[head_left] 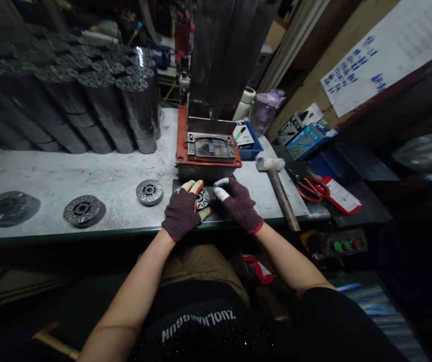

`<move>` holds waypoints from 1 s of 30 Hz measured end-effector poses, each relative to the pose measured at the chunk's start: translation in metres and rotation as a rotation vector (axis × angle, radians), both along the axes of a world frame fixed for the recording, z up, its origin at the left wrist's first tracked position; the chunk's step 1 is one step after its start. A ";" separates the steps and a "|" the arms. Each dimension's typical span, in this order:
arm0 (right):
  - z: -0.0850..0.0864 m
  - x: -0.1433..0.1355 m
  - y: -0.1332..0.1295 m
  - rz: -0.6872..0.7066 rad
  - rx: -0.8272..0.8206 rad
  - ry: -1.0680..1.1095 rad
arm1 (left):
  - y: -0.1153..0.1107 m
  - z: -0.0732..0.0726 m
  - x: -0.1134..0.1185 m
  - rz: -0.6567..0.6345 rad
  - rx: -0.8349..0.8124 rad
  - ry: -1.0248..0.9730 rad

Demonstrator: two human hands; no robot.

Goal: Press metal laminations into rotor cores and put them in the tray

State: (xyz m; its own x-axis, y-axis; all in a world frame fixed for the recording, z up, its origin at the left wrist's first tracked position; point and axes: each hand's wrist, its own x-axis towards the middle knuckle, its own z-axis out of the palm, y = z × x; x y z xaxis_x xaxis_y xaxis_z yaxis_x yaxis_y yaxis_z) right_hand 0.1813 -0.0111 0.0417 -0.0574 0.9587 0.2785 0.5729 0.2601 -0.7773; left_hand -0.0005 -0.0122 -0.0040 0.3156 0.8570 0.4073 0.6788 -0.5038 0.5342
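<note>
A round grey slotted metal disc [202, 199] lies on a dark mat at the bench's front edge, in front of the small press fixture. My left hand [184, 210], in a dark knitted glove with pale fingertips, curls around its left side, with the thumb below and the fingers above. Just right of the disc is my right hand [237, 202], also gloved, with white-covered fingertips. Its visible fingers are apart and hold nothing that I can see. Similar discs lie to the left: a near one [149, 192], a middle one [84, 210] and a far one [7, 207].
Behind my hands stands an orange-framed press fixture [209, 150] with a metal plate. Tall stacks of metal cylinders [99, 110] fill the back left. To the right lie a white-headed mallet [282, 193], red-handled scissors [312, 190] and a blue tray [251, 143]. Two bottles stand behind.
</note>
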 end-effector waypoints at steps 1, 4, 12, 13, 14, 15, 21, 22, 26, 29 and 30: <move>0.000 0.000 -0.002 -0.006 0.007 -0.017 | -0.001 0.001 -0.001 0.009 0.011 -0.001; 0.002 -0.005 -0.009 0.039 0.005 -0.201 | -0.004 0.001 -0.005 0.011 0.067 -0.003; 0.012 -0.007 -0.017 0.211 -0.061 -0.331 | -0.001 -0.008 -0.012 -0.072 0.145 -0.080; 0.012 -0.006 -0.017 0.185 -0.025 -0.300 | -0.001 -0.008 -0.011 -0.050 0.130 -0.095; 0.012 -0.004 -0.016 0.144 0.024 -0.289 | 0.000 -0.007 -0.009 -0.028 0.105 -0.095; 0.012 -0.003 -0.014 0.101 0.077 -0.305 | 0.000 -0.006 -0.007 -0.011 0.074 -0.078; 0.023 -0.014 -0.001 0.319 -0.071 -0.976 | 0.000 0.003 0.000 0.009 -0.022 0.049; 0.029 -0.019 0.000 0.344 -0.110 -1.063 | 0.000 0.003 0.000 0.001 -0.023 0.045; 0.047 -0.041 0.005 0.335 -0.162 -1.167 | 0.003 -0.002 -0.002 -0.022 -0.022 0.036; 0.048 -0.042 0.009 0.332 -0.150 -1.087 | 0.005 -0.005 -0.002 -0.014 0.007 0.020; 0.046 -0.039 0.012 0.294 -0.107 -1.043 | 0.005 -0.006 -0.002 -0.009 0.020 0.014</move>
State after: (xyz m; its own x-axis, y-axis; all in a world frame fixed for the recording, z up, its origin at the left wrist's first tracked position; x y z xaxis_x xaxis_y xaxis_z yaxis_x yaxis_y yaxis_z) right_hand 0.1426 0.0007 0.0880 -0.4482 0.8852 -0.1248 0.8901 0.4548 0.0285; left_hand -0.0020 -0.0074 -0.0101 0.3290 0.8457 0.4202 0.6815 -0.5207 0.5142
